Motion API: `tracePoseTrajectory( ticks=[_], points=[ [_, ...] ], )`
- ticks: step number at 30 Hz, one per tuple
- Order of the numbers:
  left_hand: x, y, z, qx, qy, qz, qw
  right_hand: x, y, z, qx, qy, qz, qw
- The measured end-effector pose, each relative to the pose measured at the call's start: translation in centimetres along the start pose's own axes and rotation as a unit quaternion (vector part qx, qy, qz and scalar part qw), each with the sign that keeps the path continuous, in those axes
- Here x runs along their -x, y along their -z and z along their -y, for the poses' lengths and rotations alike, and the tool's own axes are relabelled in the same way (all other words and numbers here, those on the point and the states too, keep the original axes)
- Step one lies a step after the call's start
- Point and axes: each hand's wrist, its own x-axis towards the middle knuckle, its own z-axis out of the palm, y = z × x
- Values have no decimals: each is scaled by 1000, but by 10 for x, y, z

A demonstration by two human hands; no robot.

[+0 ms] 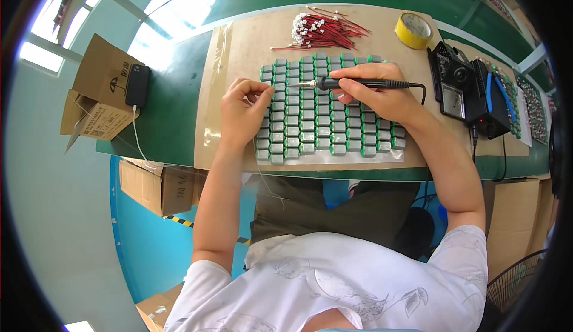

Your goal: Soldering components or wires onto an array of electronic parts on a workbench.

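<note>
My right hand grips a black soldering iron, its metal tip pointing left over a sheet of grey blocks with green edges. The blocks stand in close rows on the brown board before me. At the left edge of these rows, my left hand is closed in a pinch, close to the iron's tip. Whatever its fingertips hold is too small to make out. From the iron's handle a black cord runs off to the right.
A bundle of red wires with white connectors and a yellow tape roll lie beyond the blocks. At right stands a black soldering station with a blue-handled tool. An open cardboard box and a cabled black phone are at left.
</note>
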Motion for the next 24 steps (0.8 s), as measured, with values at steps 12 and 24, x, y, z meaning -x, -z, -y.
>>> tracePoseTrajectory(
  ticks=[12,24],
  points=[
    [0,-2,-3,-36,-25,1,999,-1,-1,-1,3,1,1,1000],
    [0,-3,-1,-58,-38,3,998,0,-2,-2,-2,-4,1,1000]
  ],
)
